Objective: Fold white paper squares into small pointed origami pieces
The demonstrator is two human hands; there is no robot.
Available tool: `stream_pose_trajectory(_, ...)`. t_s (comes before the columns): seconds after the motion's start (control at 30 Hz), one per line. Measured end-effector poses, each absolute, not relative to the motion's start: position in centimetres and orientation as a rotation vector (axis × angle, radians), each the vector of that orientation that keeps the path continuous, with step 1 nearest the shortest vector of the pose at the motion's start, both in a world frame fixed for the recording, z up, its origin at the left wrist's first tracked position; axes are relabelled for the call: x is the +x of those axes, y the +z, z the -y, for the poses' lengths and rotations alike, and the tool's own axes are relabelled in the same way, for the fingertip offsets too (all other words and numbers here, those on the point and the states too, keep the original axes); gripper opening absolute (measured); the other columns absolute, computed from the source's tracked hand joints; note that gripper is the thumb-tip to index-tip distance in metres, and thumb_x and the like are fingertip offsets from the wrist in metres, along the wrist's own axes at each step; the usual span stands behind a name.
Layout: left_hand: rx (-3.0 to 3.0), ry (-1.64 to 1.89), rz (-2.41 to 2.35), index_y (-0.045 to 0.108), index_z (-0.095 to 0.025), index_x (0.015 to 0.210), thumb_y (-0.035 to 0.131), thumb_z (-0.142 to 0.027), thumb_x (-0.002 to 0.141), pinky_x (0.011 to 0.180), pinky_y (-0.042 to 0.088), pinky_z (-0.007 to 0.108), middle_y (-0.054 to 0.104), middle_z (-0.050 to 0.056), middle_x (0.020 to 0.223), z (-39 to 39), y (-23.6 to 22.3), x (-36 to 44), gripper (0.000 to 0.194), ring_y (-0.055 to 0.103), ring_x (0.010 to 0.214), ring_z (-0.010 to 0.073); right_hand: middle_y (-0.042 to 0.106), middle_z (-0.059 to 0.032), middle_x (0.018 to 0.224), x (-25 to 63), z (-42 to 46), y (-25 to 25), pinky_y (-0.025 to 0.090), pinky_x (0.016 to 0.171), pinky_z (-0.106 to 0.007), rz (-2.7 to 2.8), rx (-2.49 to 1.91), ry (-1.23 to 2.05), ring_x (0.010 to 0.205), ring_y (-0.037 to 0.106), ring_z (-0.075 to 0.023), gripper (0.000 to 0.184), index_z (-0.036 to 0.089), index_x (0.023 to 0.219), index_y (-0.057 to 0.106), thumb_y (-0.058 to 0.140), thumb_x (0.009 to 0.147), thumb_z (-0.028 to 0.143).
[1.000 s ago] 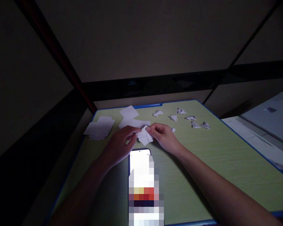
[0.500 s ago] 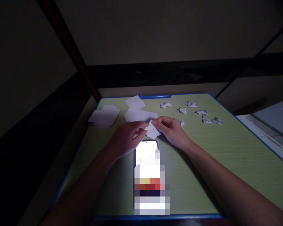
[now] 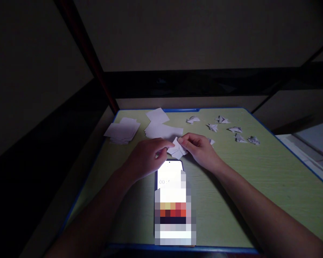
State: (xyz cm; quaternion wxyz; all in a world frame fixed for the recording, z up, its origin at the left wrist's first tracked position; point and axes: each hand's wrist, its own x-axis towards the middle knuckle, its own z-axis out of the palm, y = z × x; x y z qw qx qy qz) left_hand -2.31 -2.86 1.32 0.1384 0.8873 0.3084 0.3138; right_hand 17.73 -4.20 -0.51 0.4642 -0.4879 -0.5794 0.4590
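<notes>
Both my hands meet over a small white piece of folded paper (image 3: 177, 149) just above the green table. My left hand (image 3: 146, 158) pinches its left edge with thumb and fingers closed. On the paper's right side my right hand (image 3: 200, 149) is closed in a pinch as well. A lit phone (image 3: 173, 200) lies flat on the table just in front of my hands, its screen glowing.
The green table (image 3: 258, 179) has a blue rim. Two stacks of white paper squares (image 3: 122, 131) (image 3: 161, 127) lie at the back left. Several small folded paper figures (image 3: 235, 130) are scattered at the back right. The room around is dark.
The view has shifted, so the table and hands sit a little to the right in the frame. My hands keep hold of the folded paper and have worked it slightly between the fingers.
</notes>
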Motion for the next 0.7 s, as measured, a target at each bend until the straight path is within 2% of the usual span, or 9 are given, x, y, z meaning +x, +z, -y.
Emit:
stream_pose_trajectory(0.17, 2.568, 0.856, -0.918, 0.067, -0.017, 0.101, 0.057, -0.016, 0.085, 0.053, 0.040, 0.019, 0.068, 0.000, 0.077, 3.05, 1.39, -2.22, 0.019, 0.049, 0.051, 0.0054, 0.047, 0.0040, 0.057, 17.80, 4.15, -0.75, 0.026, 0.048, -0.025, 1.427, -1.200, 1.142, 0.052, 0.039, -0.0092, 0.041, 0.015, 0.069, 0.059, 0.065, 0.077, 0.055)
stream_pose_trajectory(0.43, 2.527, 0.841, -0.901, 0.067, -0.016, 0.102, 0.056, -0.016, 0.086, 0.054, 0.041, 0.020, 0.068, 0.002, 0.080, 3.17, 1.56, -2.03, 0.019, 0.051, 0.054, 0.0061, 0.047, 0.0042, 0.056, 17.99, 4.13, -0.71, 0.025, 0.047, -0.024, 1.408, -1.199, 1.146, 0.051, 0.037, -0.0085, 0.039, 0.015, 0.068, 0.060, 0.068, 0.076, 0.052)
stream_pose_trajectory(0.7, 2.129, 0.843, -0.875, 0.065, -0.013, 0.100, 0.055, -0.013, 0.083, 0.054, 0.047, 0.018, 0.070, 0.003, 0.079, 3.20, 1.74, -1.34, 0.020, 0.061, 0.065, 0.0087, 0.047, 0.0035, 0.055, 17.76, 4.28, -0.48, 0.026, 0.047, -0.024, 1.378, -1.198, 1.139, 0.052, 0.038, -0.0090, 0.041, 0.017, 0.066, 0.059, 0.068, 0.074, 0.055)
